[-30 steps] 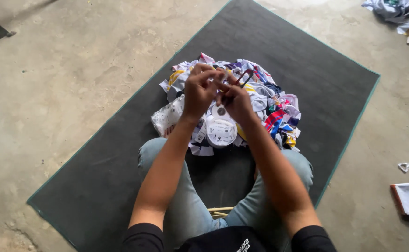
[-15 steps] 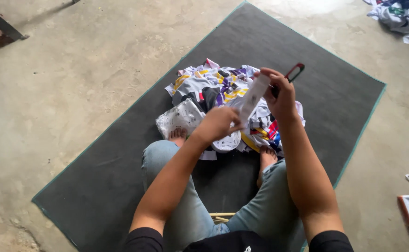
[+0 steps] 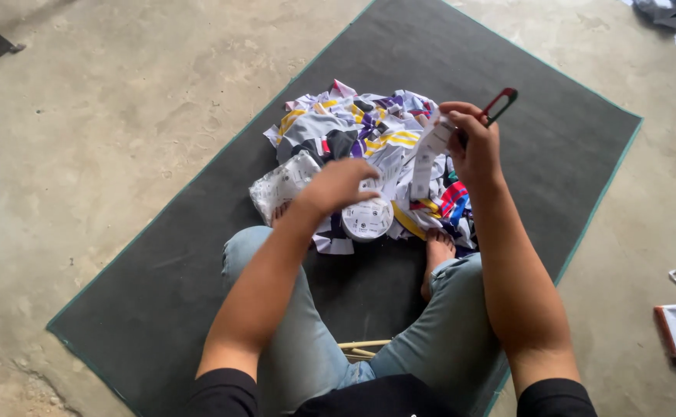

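The right hand (image 3: 473, 143) grips a red-handled cutter (image 3: 500, 104) and a white label strip (image 3: 428, 154); the left hand (image 3: 338, 185) rests half-curled on the label roll (image 3: 367, 219) atop fabric scraps (image 3: 338, 123).

Camera, one only: my head view, worn high, looking steeply down and forward over my knees at the dark mat (image 3: 160, 293). Close range; concrete floor (image 3: 83, 139) frames left, right and far.
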